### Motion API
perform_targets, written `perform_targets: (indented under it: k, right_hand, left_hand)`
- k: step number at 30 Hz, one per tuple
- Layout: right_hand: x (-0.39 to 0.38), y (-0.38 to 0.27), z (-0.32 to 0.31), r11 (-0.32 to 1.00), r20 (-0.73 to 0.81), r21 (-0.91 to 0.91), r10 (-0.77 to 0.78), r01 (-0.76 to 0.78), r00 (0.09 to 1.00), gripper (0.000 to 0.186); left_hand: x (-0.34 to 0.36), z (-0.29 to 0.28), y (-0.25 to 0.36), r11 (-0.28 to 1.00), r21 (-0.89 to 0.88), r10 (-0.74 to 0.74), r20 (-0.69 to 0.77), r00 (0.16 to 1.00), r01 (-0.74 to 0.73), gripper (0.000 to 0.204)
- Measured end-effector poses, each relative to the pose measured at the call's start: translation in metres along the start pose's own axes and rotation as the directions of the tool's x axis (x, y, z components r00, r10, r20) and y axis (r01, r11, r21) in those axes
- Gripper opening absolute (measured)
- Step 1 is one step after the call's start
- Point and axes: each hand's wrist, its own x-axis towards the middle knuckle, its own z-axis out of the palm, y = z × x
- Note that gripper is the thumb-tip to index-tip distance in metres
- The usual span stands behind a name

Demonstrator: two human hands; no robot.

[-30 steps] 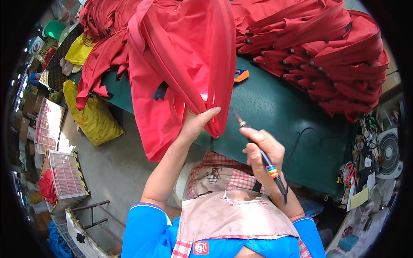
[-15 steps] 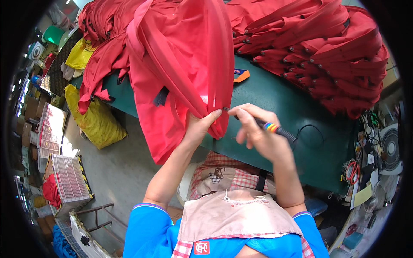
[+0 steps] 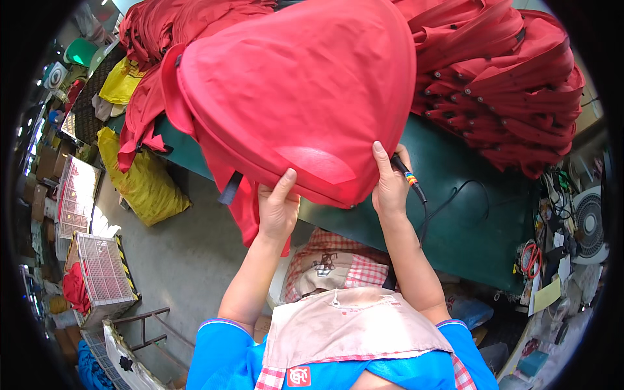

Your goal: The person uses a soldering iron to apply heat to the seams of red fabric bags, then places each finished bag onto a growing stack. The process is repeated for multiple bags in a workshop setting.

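1. Red sewn fabric piece (image 3: 299,97): held up in front of the person, over the near edge of the green table (image 3: 478,237), both hands on its lower edge.
2. Look: broad, smooth, rounded face, fairly taut, with light wrinkles across the upper part. Raised seam runs down the left side and along the bottom. Pale sheen low on the face, small dark dot at the bottom edge.
3. Left side of it: a narrow red flap stands out at the upper left; looser red cloth hangs below. Short dark strap (image 3: 231,188) sticks out lower left.
4. Left hand (image 3: 279,211): closed on the lower edge, thumb in front, other fingers mostly hidden behind the cloth.
5. Right hand (image 3: 392,185): thumb on the front at the lower right edge, pinching it; same hand also keeps hold of a corded pen-style tool (image 3: 410,178), black with coloured bands. Tip hidden. Exact finger wrap: can't tell.
6. Black cord (image 3: 468,183) loops over the table. Red fabric stack (image 3: 500,97) sits to the right, with small round studs showing.
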Motion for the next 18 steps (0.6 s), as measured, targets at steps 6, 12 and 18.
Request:
perform_targets:
  k: [6,12,18]
  right_hand:
    - [-0.02,-0.001,-0.003,0.846,0.075,-0.507,-0.147,0.165,0.986,0.04]
    - [-0.01,0.004,-0.02,0.772,0.126,-0.603,-0.156,0.2,0.98,0.042]
    - [-0.046,-0.067,-0.028,0.795,0.278,-0.353,-0.414,0.493,0.867,0.038]
  left_hand:
    - [0.008,0.001,-0.002,0.984,0.181,-0.008,0.071,0.997,-0.005,0.043]
    - [0.013,0.022,0.006,0.967,0.256,0.01,-0.02,1.0,-0.005,0.053]
    - [0.041,0.03,0.005,0.957,0.29,-0.023,0.063,0.998,0.004,0.066]
